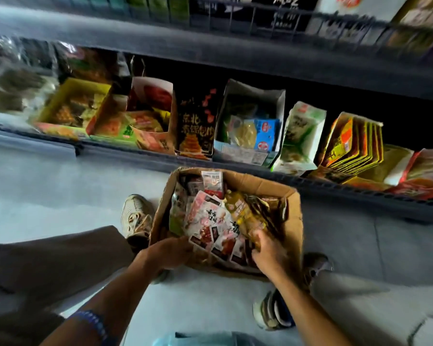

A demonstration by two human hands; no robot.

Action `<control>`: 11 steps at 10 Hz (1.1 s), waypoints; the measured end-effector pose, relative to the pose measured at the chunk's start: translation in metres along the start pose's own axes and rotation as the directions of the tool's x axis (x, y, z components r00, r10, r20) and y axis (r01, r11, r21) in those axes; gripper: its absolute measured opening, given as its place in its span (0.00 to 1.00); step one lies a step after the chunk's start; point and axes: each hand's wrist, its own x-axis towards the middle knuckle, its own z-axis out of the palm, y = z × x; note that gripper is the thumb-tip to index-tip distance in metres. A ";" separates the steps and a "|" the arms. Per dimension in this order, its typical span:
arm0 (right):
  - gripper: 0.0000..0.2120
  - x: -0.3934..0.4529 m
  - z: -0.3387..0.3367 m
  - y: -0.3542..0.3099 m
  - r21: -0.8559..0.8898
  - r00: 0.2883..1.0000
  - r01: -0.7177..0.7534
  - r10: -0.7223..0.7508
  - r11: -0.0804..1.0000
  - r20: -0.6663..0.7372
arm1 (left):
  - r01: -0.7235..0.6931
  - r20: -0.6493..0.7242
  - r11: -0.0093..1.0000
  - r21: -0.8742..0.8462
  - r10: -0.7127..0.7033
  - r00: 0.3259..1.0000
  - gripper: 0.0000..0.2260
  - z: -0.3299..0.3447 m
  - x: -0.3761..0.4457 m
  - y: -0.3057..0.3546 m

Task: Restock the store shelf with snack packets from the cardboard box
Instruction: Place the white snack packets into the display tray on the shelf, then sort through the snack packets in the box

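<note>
Where it sits: cardboard box (291, 221) on the floor, just before the bottom shelf (235, 166).
Contents: snack packets (210, 221), piled loose.
Left hand (168, 253): at the box's near edge, fingers curled, seemingly round some packets.
Right hand (268, 253): among the packets; blurred, grip unclear.

You are getting 1 view only, from the head camera, so no 2nd view is sharing the scene. It is looking forward and steeply down, wide-angled, bending the shelf (235, 168) edges. It is sitting close above the box (283, 196) on the floor (60, 191), with both forearms entering from the bottom edge. Upper shelves are running across the top, blurred.
</note>
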 end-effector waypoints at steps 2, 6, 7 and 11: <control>0.35 0.036 0.017 -0.004 0.032 0.999 -0.041 0.041 0.999 -0.003 | -0.091 -0.126 0.987 -0.135 0.074 0.989 0.12 -0.010 0.033 0.003; 0.12 0.038 -0.023 0.004 0.163 0.980 0.036 -0.003 0.986 -0.198 | -0.153 -0.250 0.710 -0.687 -0.033 0.968 0.07 -0.004 0.065 0.069; 0.04 0.021 -0.052 -0.012 0.451 0.988 0.103 -0.038 0.887 -0.150 | -0.087 -0.162 0.452 -0.888 -0.130 0.978 0.06 -0.024 0.064 0.084; 0.15 -0.030 -0.095 -0.050 0.075 0.943 0.333 -0.331 0.940 -0.047 | -0.089 -0.087 0.008 -0.996 0.116 0.989 0.21 -0.064 0.024 0.123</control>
